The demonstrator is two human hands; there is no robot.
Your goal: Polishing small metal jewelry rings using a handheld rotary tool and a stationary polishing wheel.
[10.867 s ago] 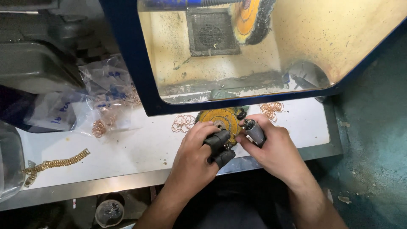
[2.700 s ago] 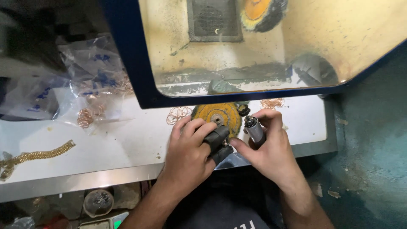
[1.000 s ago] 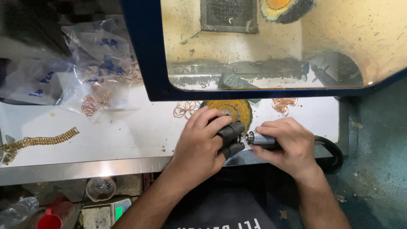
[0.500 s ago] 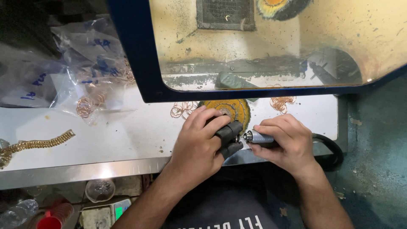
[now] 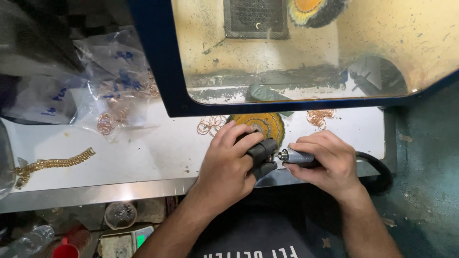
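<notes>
My left hand (image 5: 228, 162) is closed around a small piece pinched between thumb and forefinger, both capped in black finger guards (image 5: 262, 152); the piece itself is hidden. My right hand (image 5: 326, 162) grips a silver rotary handpiece (image 5: 294, 155), its tip pointing left against the black guards. A black hose (image 5: 377, 168) runs off from the handpiece to the right. Both hands rest at the front edge of a white bench (image 5: 143, 153), just below a yellow buffing wheel (image 5: 260, 125).
A blue-framed dusty polishing hood (image 5: 306, 52) stands behind the hands. Copper-coloured rings lie at its base (image 5: 210, 125) and to the right (image 5: 320, 117). Clear plastic bags with rings (image 5: 107, 95) sit at left, and a gold chain bracelet (image 5: 52, 163) lies near the left edge.
Over the earlier frames my right hand turned the handpiece from upright to level, tip against my left fingers. In the last half second only the view shifted slightly.
</notes>
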